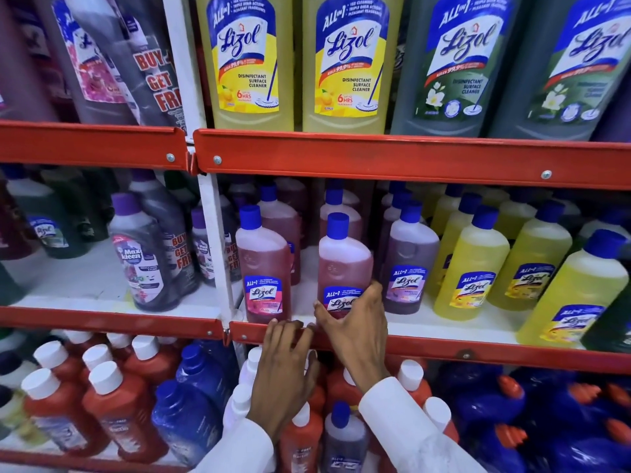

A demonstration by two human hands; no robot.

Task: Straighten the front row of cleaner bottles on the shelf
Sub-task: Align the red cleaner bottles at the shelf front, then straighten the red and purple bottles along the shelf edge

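Note:
The middle shelf's front row holds Lizol cleaner bottles with blue caps. A pink bottle (343, 268) stands upright near the front edge, and my right hand (355, 322) wraps its lower label, thumb on the left and fingers on the right. Another pink bottle (263, 268) stands to its left beside the white upright. My left hand (285, 367) rests on the red shelf lip (478, 349) below that bottle, fingers spread, holding nothing. Right of the held bottle stand a purple bottle (408, 261) and several yellow bottles (473, 268); the far-right yellow one (573, 295) leans.
The upper shelf carries large yellow and green Lizol bottles (345, 63). The lower shelf holds red, blue and white-capped bottles (112, 404) close under my arms. A white post (215, 233) separates the left bay with dark Maxkleen bottles (143, 264).

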